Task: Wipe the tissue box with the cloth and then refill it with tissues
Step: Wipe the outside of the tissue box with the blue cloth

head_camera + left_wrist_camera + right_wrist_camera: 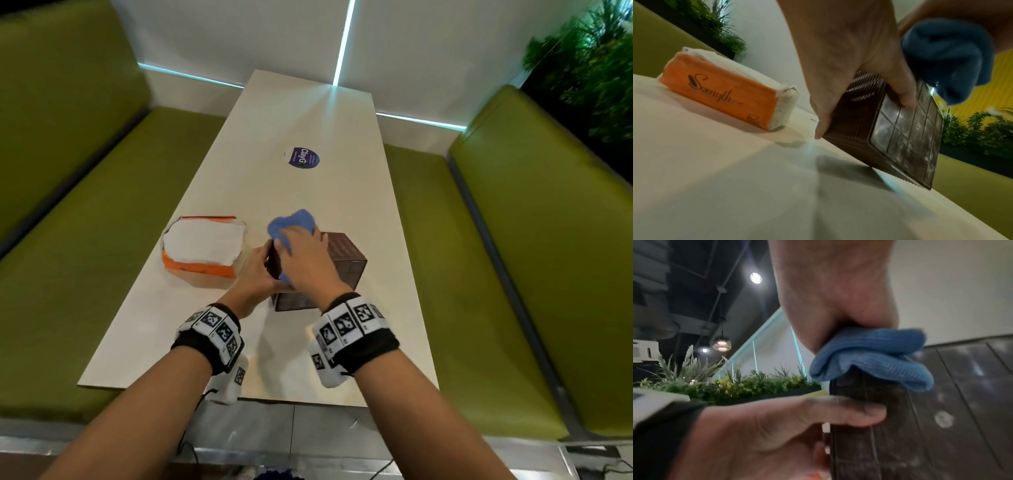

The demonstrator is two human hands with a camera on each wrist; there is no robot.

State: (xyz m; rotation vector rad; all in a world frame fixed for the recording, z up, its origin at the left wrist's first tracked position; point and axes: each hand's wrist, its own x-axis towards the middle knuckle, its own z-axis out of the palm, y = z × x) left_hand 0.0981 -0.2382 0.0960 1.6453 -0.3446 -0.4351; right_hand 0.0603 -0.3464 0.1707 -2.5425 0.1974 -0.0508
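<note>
The dark brown ribbed tissue box point(342, 260) stands tipped on one edge on the table, its gridded face point(906, 134) turned toward me. My left hand point(255, 270) grips its left side, thumb on the gridded face and fingers along the ribbed wall. My right hand point(305, 260) holds the bunched blue cloth point(291, 224) and presses it onto the box's top left edge point(871, 356). The orange pack of white tissues point(203, 248) lies on the table just left of the box, apart from both hands.
The cream table point(308, 192) carries a round purple sticker point(302, 157) farther back. Green padded benches point(75, 192) flank it on both sides. Plants point(589, 61) stand behind the right bench. The table's near edge lies just under my wrists.
</note>
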